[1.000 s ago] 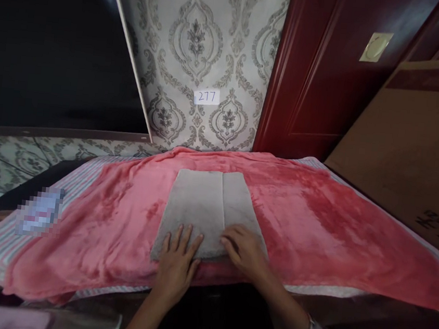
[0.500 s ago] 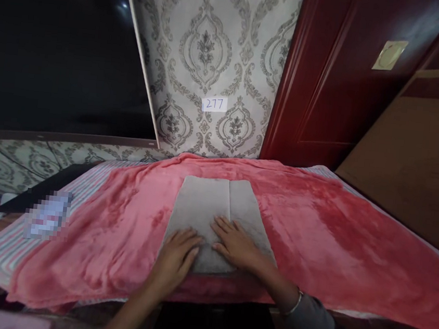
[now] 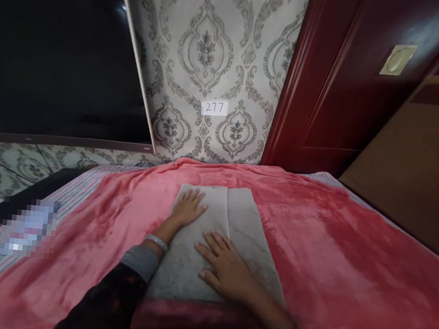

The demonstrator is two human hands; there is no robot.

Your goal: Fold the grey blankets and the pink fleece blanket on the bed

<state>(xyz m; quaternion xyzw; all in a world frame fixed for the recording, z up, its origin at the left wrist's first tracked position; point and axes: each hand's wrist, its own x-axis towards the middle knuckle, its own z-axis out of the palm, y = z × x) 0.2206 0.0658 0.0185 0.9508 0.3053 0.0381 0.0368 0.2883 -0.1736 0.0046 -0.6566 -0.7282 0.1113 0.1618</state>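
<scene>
A grey folded cloth (image 3: pixel 246 225) lies flat on a pink plush blanket (image 3: pixel 311 258), with a crease line running down from its far edge. My left hand (image 3: pixel 189 207) rests on the cloth's far left part, fingers spread. Closer to me, my right hand (image 3: pixel 227 270) lies flat near the cloth's middle with its fingers stretched out. Neither hand grips anything. Both palms hide small patches of the cloth.
A striped sheet (image 3: pixel 77 191) shows beneath the blanket's left side. On it lies a blurred-out object (image 3: pixel 30 228). A large black screen (image 3: pixel 58 53) stands back left, and a brown cardboard box (image 3: pixel 418 170) leans at the right by a dark red door (image 3: pixel 340 93).
My left hand has slid from the cloth's near left part to its far left part. My right hand has stayed on the cloth. The view has shifted slightly.
</scene>
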